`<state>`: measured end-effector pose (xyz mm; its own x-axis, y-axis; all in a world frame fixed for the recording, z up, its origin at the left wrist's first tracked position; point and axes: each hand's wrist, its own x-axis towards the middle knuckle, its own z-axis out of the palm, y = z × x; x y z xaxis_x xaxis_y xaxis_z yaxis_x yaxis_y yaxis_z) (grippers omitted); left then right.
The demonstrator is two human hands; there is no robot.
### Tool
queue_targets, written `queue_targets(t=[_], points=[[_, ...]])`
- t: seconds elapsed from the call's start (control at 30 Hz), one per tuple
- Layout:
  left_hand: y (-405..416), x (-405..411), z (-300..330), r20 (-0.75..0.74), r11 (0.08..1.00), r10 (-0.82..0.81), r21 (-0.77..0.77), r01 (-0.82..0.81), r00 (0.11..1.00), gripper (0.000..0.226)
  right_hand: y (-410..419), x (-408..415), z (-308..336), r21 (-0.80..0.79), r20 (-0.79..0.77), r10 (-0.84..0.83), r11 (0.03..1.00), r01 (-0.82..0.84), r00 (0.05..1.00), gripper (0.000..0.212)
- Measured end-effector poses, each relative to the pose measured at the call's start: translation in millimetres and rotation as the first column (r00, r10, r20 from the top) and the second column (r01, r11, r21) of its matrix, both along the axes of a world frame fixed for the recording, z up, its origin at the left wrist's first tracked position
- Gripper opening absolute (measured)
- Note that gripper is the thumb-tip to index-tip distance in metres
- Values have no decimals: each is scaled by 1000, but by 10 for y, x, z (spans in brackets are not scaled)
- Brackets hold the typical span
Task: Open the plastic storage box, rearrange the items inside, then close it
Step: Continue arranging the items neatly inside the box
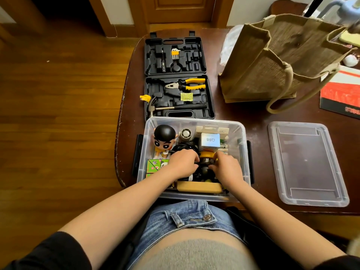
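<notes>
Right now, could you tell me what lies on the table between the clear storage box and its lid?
Nothing: in the head view, only bare dark table separates the storage box from the lid lying flat to its right.

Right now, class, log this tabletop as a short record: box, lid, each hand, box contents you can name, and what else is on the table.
box: clear storage box, open, at the table's near edge
lid: lid lies flat on the table, right of the box, apart from it
left hand: left hand inside the box, fingers curled on black cables
right hand: right hand inside the box, fingers curled; what it grips is unclear
contents: figurine, white carton, tan case
behind box: open tool case with pliers, hammer
also: jute bag
</notes>
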<state>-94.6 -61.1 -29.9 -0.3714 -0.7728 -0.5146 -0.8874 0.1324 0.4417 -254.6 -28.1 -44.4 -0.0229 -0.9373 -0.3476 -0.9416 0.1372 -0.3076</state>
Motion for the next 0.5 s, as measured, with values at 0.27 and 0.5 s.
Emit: queue_targets(t=[0.27, 0.5], points=[[-33, -154, -65, 28, 992, -92, 95, 89, 995, 40, -39, 20, 8, 78, -5, -71, 994, 72, 997, 12], [-72, -193, -125, -3, 989, -53, 139, 53, 999, 38, -46, -36, 142, 126, -243, 94, 990, -65, 966, 20]])
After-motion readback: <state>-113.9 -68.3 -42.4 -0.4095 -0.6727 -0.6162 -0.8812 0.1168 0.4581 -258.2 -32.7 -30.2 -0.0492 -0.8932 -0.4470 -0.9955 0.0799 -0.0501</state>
